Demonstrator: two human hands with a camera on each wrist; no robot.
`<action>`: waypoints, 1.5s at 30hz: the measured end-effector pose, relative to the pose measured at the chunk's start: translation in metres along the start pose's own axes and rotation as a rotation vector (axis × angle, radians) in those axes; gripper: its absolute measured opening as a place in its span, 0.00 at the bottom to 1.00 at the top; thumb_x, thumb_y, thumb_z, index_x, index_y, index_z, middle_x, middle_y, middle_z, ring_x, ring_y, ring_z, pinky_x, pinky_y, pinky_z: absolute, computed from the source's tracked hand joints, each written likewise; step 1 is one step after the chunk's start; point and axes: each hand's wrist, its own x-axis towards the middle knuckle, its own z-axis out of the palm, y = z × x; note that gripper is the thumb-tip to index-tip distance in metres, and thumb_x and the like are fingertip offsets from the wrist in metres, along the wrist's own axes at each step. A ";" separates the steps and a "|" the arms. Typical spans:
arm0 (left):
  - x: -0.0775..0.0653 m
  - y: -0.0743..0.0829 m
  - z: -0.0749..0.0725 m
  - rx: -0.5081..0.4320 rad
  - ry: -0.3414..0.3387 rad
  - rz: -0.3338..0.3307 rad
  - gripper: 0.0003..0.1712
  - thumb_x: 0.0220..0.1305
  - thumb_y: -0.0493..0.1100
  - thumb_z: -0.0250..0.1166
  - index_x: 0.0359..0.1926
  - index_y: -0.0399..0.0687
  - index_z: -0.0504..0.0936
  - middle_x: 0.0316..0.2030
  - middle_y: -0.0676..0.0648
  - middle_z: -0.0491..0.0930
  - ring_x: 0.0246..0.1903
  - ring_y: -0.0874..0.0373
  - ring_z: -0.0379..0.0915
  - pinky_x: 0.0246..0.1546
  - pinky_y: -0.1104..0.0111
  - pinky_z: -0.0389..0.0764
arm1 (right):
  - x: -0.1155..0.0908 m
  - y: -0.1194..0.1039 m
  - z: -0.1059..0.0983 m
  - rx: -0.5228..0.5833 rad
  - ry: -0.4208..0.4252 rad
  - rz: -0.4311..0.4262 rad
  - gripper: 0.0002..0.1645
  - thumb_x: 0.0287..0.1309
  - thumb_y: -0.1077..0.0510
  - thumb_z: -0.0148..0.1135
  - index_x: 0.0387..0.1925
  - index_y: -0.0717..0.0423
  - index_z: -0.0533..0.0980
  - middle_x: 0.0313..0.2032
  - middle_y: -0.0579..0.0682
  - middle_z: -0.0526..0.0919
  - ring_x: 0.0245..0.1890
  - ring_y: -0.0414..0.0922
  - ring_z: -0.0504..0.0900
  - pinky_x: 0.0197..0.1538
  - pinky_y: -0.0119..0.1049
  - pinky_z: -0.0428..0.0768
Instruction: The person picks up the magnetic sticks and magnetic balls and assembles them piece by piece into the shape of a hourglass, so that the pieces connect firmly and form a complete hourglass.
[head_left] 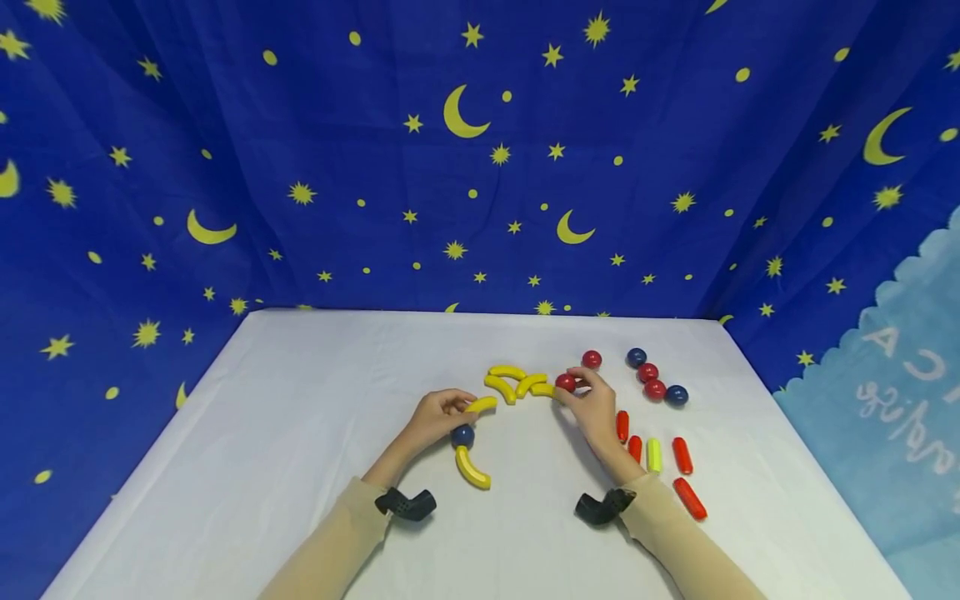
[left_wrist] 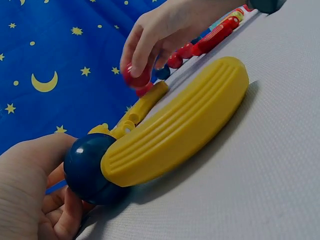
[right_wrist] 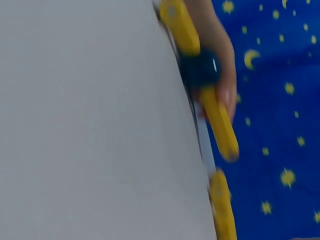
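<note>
My left hand (head_left: 442,414) pinches a yellow curved rod (head_left: 482,404) at its near end, beside a blue ball (head_left: 462,435). A second yellow curved rod (head_left: 472,468) meets the ball's other side and reaches toward me. In the left wrist view this second rod (left_wrist: 175,125) touches the blue ball (left_wrist: 90,167). The right wrist view shows the ball (right_wrist: 200,69) between the two rods, blurred. A red ball (head_left: 566,382) is between the fingertips of my right hand (head_left: 592,408), above the table in the left wrist view.
Several yellow curved rods (head_left: 506,372) lie between and beyond the hands. Another red ball (head_left: 592,359) sits behind the right hand. To the right is a row of red and blue balls (head_left: 655,390). Red rods (head_left: 682,456) and a lime rod (head_left: 654,456) lie beside the right forearm.
</note>
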 end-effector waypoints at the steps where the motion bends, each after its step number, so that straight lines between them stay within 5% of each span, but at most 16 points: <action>1: 0.000 0.000 0.000 -0.003 -0.004 -0.002 0.17 0.55 0.42 0.70 0.46 0.40 0.83 0.33 0.42 0.81 0.21 0.65 0.65 0.20 0.78 0.67 | -0.003 -0.002 0.005 0.028 -0.033 -0.017 0.22 0.44 0.65 0.72 0.45 0.66 0.79 0.41 0.62 0.84 0.37 0.54 0.80 0.35 0.24 0.75; 8: -0.008 0.018 -0.001 0.018 -0.011 -0.002 0.17 0.57 0.37 0.67 0.47 0.35 0.82 0.34 0.37 0.81 0.22 0.65 0.64 0.21 0.79 0.65 | -0.016 -0.007 0.032 0.175 -0.214 -0.071 0.23 0.45 0.67 0.72 0.47 0.64 0.78 0.40 0.60 0.84 0.39 0.51 0.82 0.39 0.28 0.81; 13: -0.017 0.039 -0.005 0.031 -0.024 0.020 0.15 0.58 0.34 0.66 0.46 0.31 0.81 0.33 0.35 0.80 0.22 0.63 0.64 0.22 0.80 0.64 | -0.023 -0.019 0.042 0.189 -0.329 -0.093 0.25 0.46 0.69 0.70 0.50 0.68 0.76 0.44 0.63 0.82 0.44 0.56 0.81 0.43 0.39 0.83; 21: -0.006 0.008 0.001 0.024 -0.021 0.039 0.16 0.58 0.40 0.67 0.47 0.38 0.82 0.35 0.38 0.82 0.23 0.64 0.65 0.23 0.78 0.66 | -0.032 -0.052 0.034 0.226 -0.425 -0.174 0.24 0.47 0.72 0.67 0.49 0.75 0.74 0.45 0.68 0.81 0.44 0.61 0.81 0.46 0.49 0.81; 29: -0.004 0.004 0.003 0.045 -0.046 0.083 0.17 0.55 0.44 0.70 0.45 0.43 0.84 0.36 0.43 0.83 0.26 0.64 0.68 0.26 0.77 0.68 | -0.031 -0.031 0.050 0.296 -0.552 -0.225 0.25 0.49 0.72 0.66 0.50 0.76 0.72 0.48 0.71 0.79 0.44 0.62 0.81 0.48 0.47 0.81; 35: -0.003 0.002 0.005 0.055 -0.013 0.069 0.16 0.55 0.44 0.70 0.45 0.44 0.84 0.35 0.44 0.82 0.26 0.64 0.67 0.27 0.77 0.68 | -0.022 -0.012 0.049 0.193 -0.318 -0.310 0.14 0.51 0.71 0.66 0.42 0.68 0.78 0.40 0.62 0.83 0.41 0.57 0.83 0.46 0.41 0.82; 39: -0.003 0.003 0.005 0.036 0.009 0.065 0.16 0.55 0.42 0.69 0.46 0.43 0.84 0.35 0.43 0.81 0.26 0.63 0.67 0.27 0.77 0.68 | -0.011 -0.005 0.039 0.036 -0.112 -0.273 0.11 0.49 0.71 0.66 0.38 0.65 0.80 0.38 0.59 0.83 0.41 0.54 0.81 0.47 0.44 0.80; 45: -0.003 0.003 0.005 0.038 0.037 0.077 0.15 0.57 0.41 0.68 0.46 0.43 0.84 0.35 0.43 0.81 0.25 0.63 0.66 0.26 0.77 0.67 | 0.000 0.008 0.025 -0.141 -0.066 -0.126 0.18 0.44 0.71 0.63 0.42 0.66 0.79 0.42 0.61 0.83 0.48 0.58 0.78 0.54 0.52 0.73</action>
